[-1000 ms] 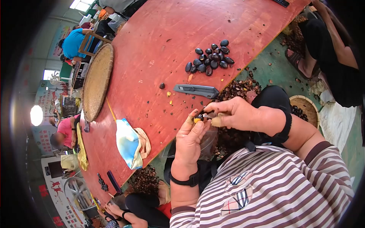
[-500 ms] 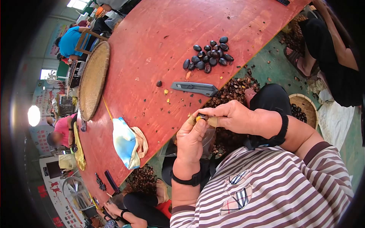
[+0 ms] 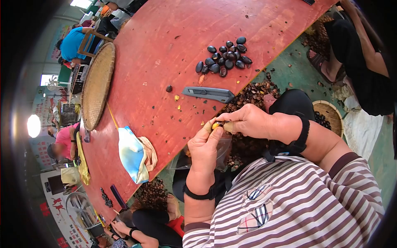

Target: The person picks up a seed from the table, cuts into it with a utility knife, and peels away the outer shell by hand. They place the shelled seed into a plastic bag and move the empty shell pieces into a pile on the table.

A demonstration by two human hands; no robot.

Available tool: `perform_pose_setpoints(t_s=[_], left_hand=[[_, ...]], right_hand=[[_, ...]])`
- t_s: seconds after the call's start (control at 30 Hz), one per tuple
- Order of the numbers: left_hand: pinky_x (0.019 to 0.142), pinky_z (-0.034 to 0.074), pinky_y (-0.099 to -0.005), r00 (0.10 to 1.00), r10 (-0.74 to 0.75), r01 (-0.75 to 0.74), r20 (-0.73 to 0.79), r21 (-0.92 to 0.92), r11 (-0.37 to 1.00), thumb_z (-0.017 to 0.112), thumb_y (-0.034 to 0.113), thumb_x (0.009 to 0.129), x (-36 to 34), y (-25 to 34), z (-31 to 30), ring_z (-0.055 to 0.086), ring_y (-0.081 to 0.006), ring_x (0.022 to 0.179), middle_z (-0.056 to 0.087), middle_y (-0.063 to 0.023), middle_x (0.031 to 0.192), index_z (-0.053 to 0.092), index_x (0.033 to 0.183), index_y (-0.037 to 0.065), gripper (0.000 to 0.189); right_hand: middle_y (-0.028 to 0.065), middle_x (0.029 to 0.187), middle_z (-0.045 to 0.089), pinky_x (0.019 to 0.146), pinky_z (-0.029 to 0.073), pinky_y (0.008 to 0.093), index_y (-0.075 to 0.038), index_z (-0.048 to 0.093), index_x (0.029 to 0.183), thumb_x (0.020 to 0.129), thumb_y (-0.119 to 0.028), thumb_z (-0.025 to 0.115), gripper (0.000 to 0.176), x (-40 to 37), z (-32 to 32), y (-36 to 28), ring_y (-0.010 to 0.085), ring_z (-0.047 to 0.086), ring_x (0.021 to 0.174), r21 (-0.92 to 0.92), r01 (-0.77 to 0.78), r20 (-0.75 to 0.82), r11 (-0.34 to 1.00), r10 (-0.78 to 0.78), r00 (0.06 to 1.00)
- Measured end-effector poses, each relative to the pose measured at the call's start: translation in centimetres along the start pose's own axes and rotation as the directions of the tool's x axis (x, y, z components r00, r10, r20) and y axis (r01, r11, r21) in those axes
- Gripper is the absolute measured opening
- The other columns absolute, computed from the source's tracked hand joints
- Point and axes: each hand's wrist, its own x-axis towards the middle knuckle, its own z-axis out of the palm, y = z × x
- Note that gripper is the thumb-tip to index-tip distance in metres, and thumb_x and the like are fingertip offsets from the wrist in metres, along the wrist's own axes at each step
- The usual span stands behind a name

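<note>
Head view: your left hand and right hand meet fingertip to fingertip, both pinching a small dark nut with yellow showing, just off the table edge above your lap. Nothing blocks it, though your own fingers cover most of it. Near it on the table lies a grey utility knife, and beyond that a pile of dark nuts. Same pinch as a second ago, and the knife and pile haven't budged. The red table is flecked with scraps and carries a woven tray and a folded cloth. Shells litter the green floor, and other people sit around.
</note>
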Motion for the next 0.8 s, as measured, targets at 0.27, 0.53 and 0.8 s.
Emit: perform_pose_setpoints(t_s=[0.27,0.53,0.8], left_hand=[[0.072,0.041,-0.0197,0.996,0.091,-0.091,0.006,0.138,0.986,0.055,0.001,0.078,-0.2,-0.3,0.0,0.052,-0.0078,0.081,0.057,-0.0043,0.092,0.051,0.107,-0.004,0.030],[0.077,0.041,-0.0214,0.997,0.042,-0.042,0.068,-0.008,0.999,0.054,-0.002,0.077,-0.6,0.5,0.0,0.052,-0.0099,0.087,0.056,-0.0068,0.099,0.046,0.113,-0.003,0.036],[0.076,0.043,-0.0234,0.978,-0.038,0.070,0.204,-0.152,0.986,0.054,-0.001,0.077,-0.6,1.6,0.2,0.054,-0.0141,0.090,0.055,-0.0102,0.100,0.044,0.113,-0.002,0.037]], right_hand=[[-0.0008,0.059,0.051,0.043,0.035,0.0181,-0.007,0.057,0.105,0.078,-0.012,0.052,0.027,0.2,-0.5,-0.3,0.0046,0.043,0.047,0.214,-0.207,0.071,0.955,0.196,0.978],[-0.0007,0.066,0.054,0.044,0.037,0.0188,-0.007,0.053,0.110,0.078,-0.017,0.053,0.033,-0.4,-1.7,-1.0,0.0053,0.044,0.050,0.233,-0.265,0.204,0.936,0.219,0.954],[-0.0005,0.066,0.055,0.046,0.039,0.0193,-0.009,0.053,0.110,0.078,-0.018,0.055,0.033,-0.9,-2.4,-2.0,0.0061,0.046,0.052,0.151,-0.326,0.256,0.933,0.281,0.925]])
